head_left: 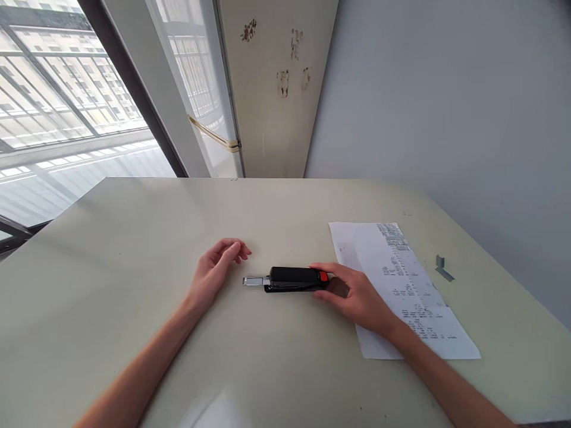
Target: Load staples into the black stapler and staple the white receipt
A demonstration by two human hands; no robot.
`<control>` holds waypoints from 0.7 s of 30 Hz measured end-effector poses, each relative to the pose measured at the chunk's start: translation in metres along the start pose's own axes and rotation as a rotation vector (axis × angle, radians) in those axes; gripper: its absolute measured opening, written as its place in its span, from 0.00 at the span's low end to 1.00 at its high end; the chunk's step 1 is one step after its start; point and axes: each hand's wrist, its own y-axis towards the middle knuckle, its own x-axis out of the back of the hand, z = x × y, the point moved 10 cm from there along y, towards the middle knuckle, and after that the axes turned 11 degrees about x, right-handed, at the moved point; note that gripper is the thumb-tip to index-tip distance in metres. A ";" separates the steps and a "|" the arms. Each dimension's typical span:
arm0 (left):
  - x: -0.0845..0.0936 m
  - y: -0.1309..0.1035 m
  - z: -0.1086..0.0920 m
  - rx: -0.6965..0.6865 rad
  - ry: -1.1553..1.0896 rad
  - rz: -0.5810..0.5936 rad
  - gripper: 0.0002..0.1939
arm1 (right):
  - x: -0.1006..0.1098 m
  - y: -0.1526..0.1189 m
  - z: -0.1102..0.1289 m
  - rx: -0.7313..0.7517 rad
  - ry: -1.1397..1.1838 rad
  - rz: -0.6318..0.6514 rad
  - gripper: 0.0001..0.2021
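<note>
A black stapler point(292, 276) with a red-orange button lies lengthwise on the table. Its metal staple tray point(255, 282) sticks out of the left end; I cannot make out whether staples are in it. My right hand point(352, 295) grips the stapler's right end between thumb and fingers, close to the button. Just left of the protruding tray, my left hand point(218, 264) rests on the table with loosely curled fingers, holding nothing visible and apart from the stapler.
A creased printed sheet point(379, 273) lies partly under my right hand and forearm. Two small grey strips point(441, 267) sit to its right on the pale table point(156, 238). A grey wall point(446, 101) borders the right side; a glass window point(66, 89) stands at left.
</note>
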 end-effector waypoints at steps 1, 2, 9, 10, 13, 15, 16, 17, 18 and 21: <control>-0.006 -0.003 -0.003 -0.021 0.060 0.029 0.18 | -0.001 0.001 0.004 0.045 -0.046 -0.007 0.20; -0.011 -0.006 -0.006 -0.037 0.108 0.060 0.19 | -0.002 0.001 0.008 0.082 -0.089 -0.015 0.19; -0.031 -0.013 -0.001 0.011 0.183 0.184 0.26 | 0.003 0.003 0.007 0.022 -0.047 -0.101 0.15; -0.032 -0.013 0.001 0.024 0.159 0.194 0.26 | 0.005 0.002 0.004 -0.014 0.004 -0.108 0.16; -0.042 -0.011 0.010 0.085 -0.051 0.253 0.25 | 0.004 0.000 -0.003 -0.131 0.172 -0.096 0.19; -0.050 -0.010 0.016 0.151 -0.291 0.305 0.24 | 0.001 -0.002 -0.006 -0.186 0.293 -0.071 0.22; -0.053 -0.010 0.020 0.195 -0.403 0.325 0.23 | -0.001 -0.002 -0.007 -0.206 0.350 -0.057 0.23; -0.057 -0.010 0.023 0.244 -0.494 0.342 0.23 | -0.003 -0.003 -0.009 -0.224 0.399 -0.040 0.23; -0.060 -0.010 0.027 0.296 -0.557 0.356 0.23 | -0.006 -0.004 -0.010 -0.242 0.437 -0.021 0.23; -0.065 -0.013 0.034 0.411 -0.630 0.379 0.23 | -0.011 -0.010 -0.018 -0.315 0.514 0.028 0.23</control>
